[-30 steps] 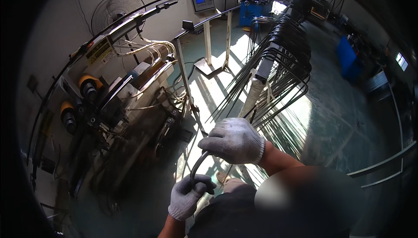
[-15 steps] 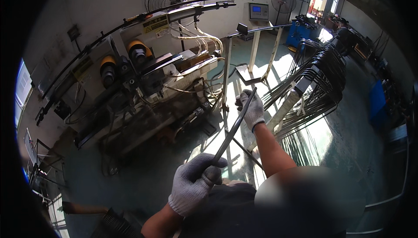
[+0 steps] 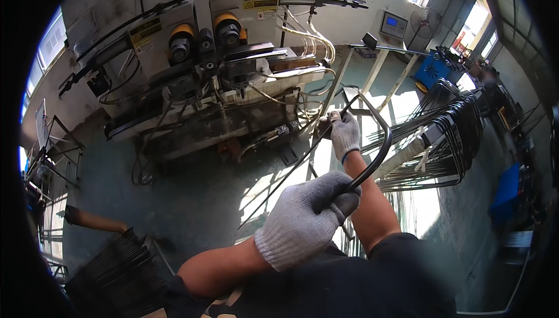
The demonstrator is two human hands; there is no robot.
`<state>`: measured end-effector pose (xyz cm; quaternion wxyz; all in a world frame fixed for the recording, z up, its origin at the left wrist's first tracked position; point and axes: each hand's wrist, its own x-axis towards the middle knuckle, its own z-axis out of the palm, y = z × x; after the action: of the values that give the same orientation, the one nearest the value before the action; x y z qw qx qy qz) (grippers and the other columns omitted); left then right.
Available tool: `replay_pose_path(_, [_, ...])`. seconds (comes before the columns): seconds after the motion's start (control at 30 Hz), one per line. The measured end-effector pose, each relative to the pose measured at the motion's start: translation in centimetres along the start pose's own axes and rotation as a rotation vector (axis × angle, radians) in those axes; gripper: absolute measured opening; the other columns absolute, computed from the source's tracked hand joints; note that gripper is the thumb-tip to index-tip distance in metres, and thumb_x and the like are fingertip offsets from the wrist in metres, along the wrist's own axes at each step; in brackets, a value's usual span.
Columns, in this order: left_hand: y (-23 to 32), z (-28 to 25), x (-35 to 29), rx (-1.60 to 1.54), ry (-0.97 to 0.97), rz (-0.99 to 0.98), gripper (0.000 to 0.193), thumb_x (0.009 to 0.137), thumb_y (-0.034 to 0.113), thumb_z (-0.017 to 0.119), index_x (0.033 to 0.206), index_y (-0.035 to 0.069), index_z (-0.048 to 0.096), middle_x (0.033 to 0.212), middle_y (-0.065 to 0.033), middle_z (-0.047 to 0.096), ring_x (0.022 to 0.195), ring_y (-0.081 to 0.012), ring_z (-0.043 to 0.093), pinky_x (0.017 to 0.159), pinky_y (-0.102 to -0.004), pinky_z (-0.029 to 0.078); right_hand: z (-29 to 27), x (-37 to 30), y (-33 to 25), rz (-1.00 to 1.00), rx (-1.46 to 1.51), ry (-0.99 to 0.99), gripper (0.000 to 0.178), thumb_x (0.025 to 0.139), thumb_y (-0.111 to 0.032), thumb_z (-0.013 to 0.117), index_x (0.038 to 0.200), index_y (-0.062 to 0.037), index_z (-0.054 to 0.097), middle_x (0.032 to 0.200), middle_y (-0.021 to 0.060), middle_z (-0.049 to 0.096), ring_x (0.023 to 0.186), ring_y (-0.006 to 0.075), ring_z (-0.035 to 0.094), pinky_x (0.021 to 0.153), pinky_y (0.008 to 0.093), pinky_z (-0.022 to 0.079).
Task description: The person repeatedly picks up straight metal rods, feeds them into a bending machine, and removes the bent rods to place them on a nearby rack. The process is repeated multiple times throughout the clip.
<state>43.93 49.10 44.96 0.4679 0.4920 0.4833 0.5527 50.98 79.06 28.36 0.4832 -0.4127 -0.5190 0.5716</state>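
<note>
The left hand (image 3: 307, 218) pinches the bent rod (image 3: 373, 166); ahead, the right hand (image 3: 346, 134) apparently pinches it too. I judge this two-handed handling, next calling for steady grips.

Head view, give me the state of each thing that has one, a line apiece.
Left grip: gloved, closed on the bent rod.
Right grip: gloved, curled at the rod; closure unclear.
Bent rod: held above the floor.
Control screen: lit blue.
Other rods: bent, bunched together.
Machine: running or stopped, cannot tell.
</note>
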Motion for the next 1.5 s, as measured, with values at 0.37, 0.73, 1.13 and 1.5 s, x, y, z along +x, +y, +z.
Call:
replay_pose_path(0.37, [-0.3,-0.4,-0.4,0.063,0.036,0.033,0.022,0.109,0.021,0.075,0.122,0.004,0.076,0.088,-0.0183,0.077,0.072,-0.0245,0.070,0.073,-0.0393,0.058,1.0,0.2,0.6,0.032,-0.016,-0.024,0.022,0.118,-0.023,0.065,0.120,-0.0035,0.075,0.098,0.0043,0.076,0.084,0.0175,0.078,0.072,0.0329,0.066])
replay_pose_path(0.73, [1.4,-0.3,-1.0,0.054,0.007,-0.060,0.018,0.110,0.006,0.071,0.124,-0.002,0.079,0.094,-0.0002,0.073,0.084,-0.0060,0.062,0.079,-0.0261,0.054,0.5,0.1,0.7,0.014,0.016,-0.021,0.022,0.118,-0.022,0.064,0.120,-0.0007,0.068,0.097,0.0107,0.079,0.078,0.0243,0.082,0.067,0.0396,0.072])
replay_pose_path(1.13, [0.4,0.0,-1.0,0.059,0.012,0.006,0.021,0.109,0.018,0.076,0.122,0.002,0.078,0.096,-0.0159,0.082,0.082,-0.0219,0.076,0.078,-0.0370,0.060,-1.0,0.0,1.2,-0.019,-0.033,-0.001,0.022,0.118,-0.023,0.065,0.123,-0.0013,0.068,0.099,0.0113,0.079,0.079,0.0247,0.082,0.071,0.0399,0.073])
replay_pose_path(1.5, [-4.1,-2.7,-0.3,-0.129,0.213,-0.133,0.047,0.106,0.045,0.083,0.116,-0.001,0.075,0.074,-0.0045,0.065,0.055,-0.0066,0.047,0.052,-0.0250,0.033,-19.1,-7.9,-6.8,-0.479,-0.762,0.545,0.028,0.102,-0.027,0.083,0.120,-0.0054,0.080,0.107,0.0153,0.084,0.097,0.0350,0.082,0.090,0.0452,0.064])
